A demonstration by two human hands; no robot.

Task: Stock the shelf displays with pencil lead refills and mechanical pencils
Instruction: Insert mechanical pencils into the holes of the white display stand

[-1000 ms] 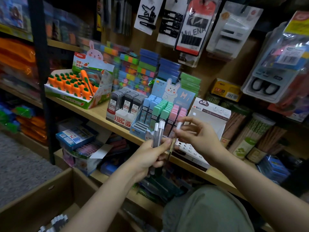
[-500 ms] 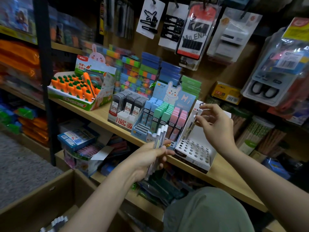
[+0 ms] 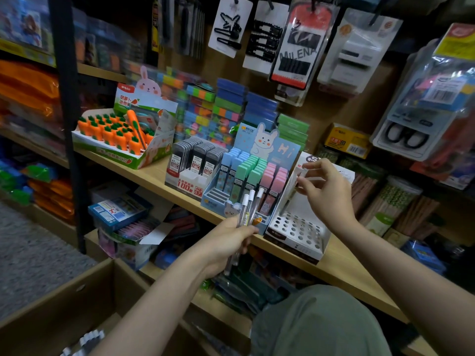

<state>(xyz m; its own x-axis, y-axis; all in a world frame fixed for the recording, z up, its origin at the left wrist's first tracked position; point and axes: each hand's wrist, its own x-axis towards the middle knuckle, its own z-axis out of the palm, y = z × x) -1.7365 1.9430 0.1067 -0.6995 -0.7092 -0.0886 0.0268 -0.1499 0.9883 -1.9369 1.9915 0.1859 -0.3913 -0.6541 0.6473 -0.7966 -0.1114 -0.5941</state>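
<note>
While your left hand (image 3: pixel 226 237) grips spare white-capped clear mechanical pencils (image 3: pixel 248 214) just left of the white perforated cardboard display stand (image 3: pixel 295 229), your right hand (image 3: pixel 325 191) pinches one pencil above it, which I reckon needs lowering into a hole.

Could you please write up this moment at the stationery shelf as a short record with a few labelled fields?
Setting: wooden shelf in a stationery shop
Left hand: left hand grips a bundle of mechanical pencils, white caps up
Right hand: right hand pinches one pencil above the white display stand
Stand: grid of round holes; the pencil slants down toward its back holes
Lead refills: grey refill cases and pastel refill cases in their displays
Nearby: carrot-shaped items in a rabbit box
</note>
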